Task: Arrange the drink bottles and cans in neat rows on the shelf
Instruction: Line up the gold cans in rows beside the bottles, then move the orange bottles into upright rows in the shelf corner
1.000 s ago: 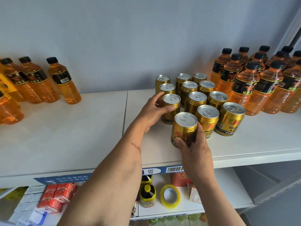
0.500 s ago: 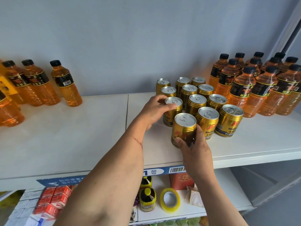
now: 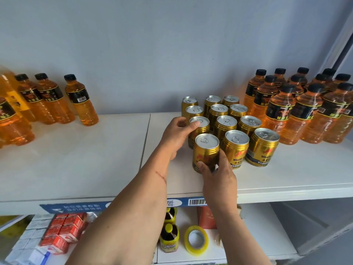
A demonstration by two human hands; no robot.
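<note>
Twelve gold cans sit mid-frame on the white shelf [image 3: 95,165], roughly three columns by four rows. Front-left can [image 3: 206,153] is the one in hand: it sits slightly forward and left of its row, upright, close beside the front-middle can [image 3: 236,148].

Right hand [image 3: 219,175] comes from below the frame centre; its grip is closed on that can's lower body, thumb on the left face, fingers [image 3: 222,159] wrapping the right side. Can rises above the grip, lid fully exposed. Whether its base is on the shelf cannot be told; the hand covers it.

Left hand [image 3: 176,137] is just up-left, fingers curled against the third-row left can [image 3: 199,129], thumb tip on its rim. Looks like a bracing hold more than a full grasp.

Likely step: square the left column. Best done by sliding the front can back and right until it lines up with the front row, kept upright, left hand holding the can behind so the column doesn't shunt back.

Orange bottles: tidy block [image 3: 298,108] at right, loose group [image 3: 47,100] at upper left not yet sorted.
</note>
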